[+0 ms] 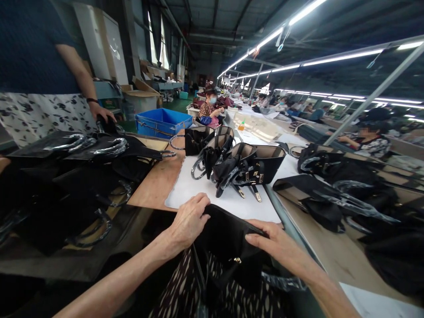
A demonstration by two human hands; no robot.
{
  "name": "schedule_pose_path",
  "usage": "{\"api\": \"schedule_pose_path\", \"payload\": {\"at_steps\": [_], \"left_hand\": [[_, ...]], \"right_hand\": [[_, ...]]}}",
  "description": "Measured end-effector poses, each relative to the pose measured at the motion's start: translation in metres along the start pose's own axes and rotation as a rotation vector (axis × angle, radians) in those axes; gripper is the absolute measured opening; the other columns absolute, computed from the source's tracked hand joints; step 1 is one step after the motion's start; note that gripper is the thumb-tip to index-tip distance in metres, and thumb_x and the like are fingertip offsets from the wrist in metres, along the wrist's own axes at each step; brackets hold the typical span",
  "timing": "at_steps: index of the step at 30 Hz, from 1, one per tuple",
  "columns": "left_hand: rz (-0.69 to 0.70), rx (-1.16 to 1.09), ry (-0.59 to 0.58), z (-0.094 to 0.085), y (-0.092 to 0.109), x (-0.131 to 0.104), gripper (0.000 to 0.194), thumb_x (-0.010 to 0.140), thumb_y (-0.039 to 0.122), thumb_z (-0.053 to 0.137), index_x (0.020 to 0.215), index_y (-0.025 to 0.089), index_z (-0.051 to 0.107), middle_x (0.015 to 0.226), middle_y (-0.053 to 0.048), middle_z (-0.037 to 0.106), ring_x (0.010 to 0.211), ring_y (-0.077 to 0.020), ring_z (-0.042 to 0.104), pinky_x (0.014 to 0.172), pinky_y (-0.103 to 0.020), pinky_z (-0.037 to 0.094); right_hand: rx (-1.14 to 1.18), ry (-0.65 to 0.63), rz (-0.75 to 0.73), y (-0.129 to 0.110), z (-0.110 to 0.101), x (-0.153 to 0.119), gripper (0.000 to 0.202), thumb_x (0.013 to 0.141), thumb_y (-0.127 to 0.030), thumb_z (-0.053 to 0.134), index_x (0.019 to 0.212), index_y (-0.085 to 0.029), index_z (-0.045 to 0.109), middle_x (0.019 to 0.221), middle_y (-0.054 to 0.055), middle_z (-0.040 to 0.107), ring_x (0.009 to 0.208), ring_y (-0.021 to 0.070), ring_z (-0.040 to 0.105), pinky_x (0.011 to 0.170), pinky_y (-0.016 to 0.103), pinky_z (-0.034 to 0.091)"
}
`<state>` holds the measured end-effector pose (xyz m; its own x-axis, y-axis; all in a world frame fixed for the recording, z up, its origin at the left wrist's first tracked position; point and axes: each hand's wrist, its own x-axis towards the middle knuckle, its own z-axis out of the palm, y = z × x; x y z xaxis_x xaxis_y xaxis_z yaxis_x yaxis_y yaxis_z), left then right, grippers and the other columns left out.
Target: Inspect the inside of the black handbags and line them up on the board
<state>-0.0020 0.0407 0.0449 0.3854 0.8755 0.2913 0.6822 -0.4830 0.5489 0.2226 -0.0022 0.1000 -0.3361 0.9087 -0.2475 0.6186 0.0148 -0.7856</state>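
Observation:
A black handbag (pixel 228 240) hangs in front of my lap, its top edge held between both hands. My left hand (pixel 192 218) pinches the upper left corner of the bag. At the right end of the same edge, my right hand (pixel 270 238) grips with the thumb on the near side. A small gold-coloured metal fitting (pixel 236 260) shows on the bag's face, and a plastic-wrapped handle (pixel 283 281) sticks out below my right wrist. Just beyond my hands, several black handbags with beige linings (pixel 265 161) stand on a white sheet (pixel 188 190).
Black bags with plastic-wrapped handles (pixel 106 148) are heaped at left, where a person in a dark top (pixel 33 53) stands with a hand on them. More bags (pixel 338 198) lie at right. A blue bin (pixel 162 123) stands behind the table. Several people sit farther back.

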Motion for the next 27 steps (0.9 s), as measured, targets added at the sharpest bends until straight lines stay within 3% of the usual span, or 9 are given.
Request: {"api": "schedule_pose_path", "payload": {"at_steps": [5, 10, 18, 23, 27], "left_hand": [[0.011, 0.149, -0.145, 0.003, -0.006, 0.009, 0.016, 0.075, 0.013, 0.048, 0.089, 0.018, 0.052, 0.104, -0.004, 0.052, 0.093, -0.0195, 0.052, 0.076, -0.029, 0.042], [0.008, 0.185, -0.218, 0.011, -0.016, 0.013, 0.016, 0.074, 0.012, 0.047, 0.087, 0.018, 0.054, 0.099, -0.004, 0.054, 0.086, -0.0184, 0.054, 0.073, -0.029, 0.042], [0.012, 0.208, -0.285, 0.018, -0.015, 0.025, 0.008, 0.073, 0.014, 0.049, 0.076, 0.017, 0.055, 0.088, -0.003, 0.055, 0.079, -0.0176, 0.054, 0.068, -0.028, 0.040], [0.031, 0.214, -0.251, 0.021, -0.015, 0.028, 0.013, 0.071, 0.012, 0.048, 0.081, 0.018, 0.054, 0.089, -0.002, 0.054, 0.078, -0.0175, 0.054, 0.065, -0.027, 0.038], [0.023, 0.174, -0.294, 0.023, -0.017, 0.030, 0.013, 0.070, 0.010, 0.048, 0.077, 0.018, 0.056, 0.088, -0.002, 0.055, 0.079, -0.0169, 0.054, 0.067, -0.027, 0.037]], "right_hand": [[0.095, -0.020, -0.004, 0.016, 0.009, 0.007, 0.031, 0.074, -0.031, 0.050, 0.100, -0.018, 0.062, 0.079, 0.000, 0.062, 0.073, 0.0191, 0.052, 0.067, 0.029, 0.041], [0.169, -0.045, 0.047, 0.032, 0.016, 0.010, 0.023, 0.076, -0.031, 0.050, 0.087, -0.016, 0.063, 0.077, 0.000, 0.061, 0.069, 0.0165, 0.051, 0.059, 0.024, 0.037], [0.304, -0.075, 0.045, 0.042, 0.018, 0.012, 0.011, 0.076, -0.024, 0.050, 0.080, -0.016, 0.057, 0.070, -0.004, 0.053, 0.061, 0.0103, 0.042, 0.054, 0.021, 0.029], [0.303, -0.067, 0.072, 0.043, 0.018, 0.011, 0.012, 0.076, -0.027, 0.051, 0.078, -0.016, 0.056, 0.065, -0.004, 0.049, 0.056, 0.0088, 0.037, 0.049, 0.020, 0.026], [0.311, -0.076, 0.060, 0.044, 0.017, 0.012, 0.015, 0.077, -0.029, 0.051, 0.079, -0.016, 0.057, 0.065, -0.004, 0.047, 0.055, 0.0090, 0.036, 0.047, 0.020, 0.025]]}}
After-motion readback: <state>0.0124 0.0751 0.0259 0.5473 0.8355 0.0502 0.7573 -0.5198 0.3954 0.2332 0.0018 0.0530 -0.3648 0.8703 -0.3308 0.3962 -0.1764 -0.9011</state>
